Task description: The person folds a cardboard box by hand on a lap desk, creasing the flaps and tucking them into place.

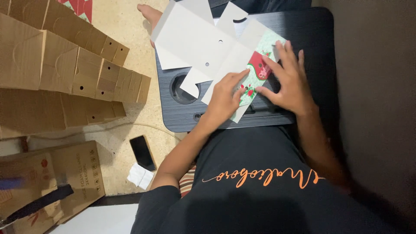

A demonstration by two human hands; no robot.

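The person presses a flat die-cut cardboard sheet (208, 47) against a black lap tray (303, 26), and this fold seems to go best if the crease is pinned firmly while the flap turns over it. The left hand (225, 97) has its fingers curled loosely, with the index finger stretched to press on the printed flap (255, 73); it grips nothing. The right hand (290, 80) lies open and spread, flat on the same flap. The sheet lies across the far middle of the tray, grey on its plain side, with small punched holes, and green with red flowers where it is folded over. A stack of brown folded bags (65, 65) lies well apart at the left.
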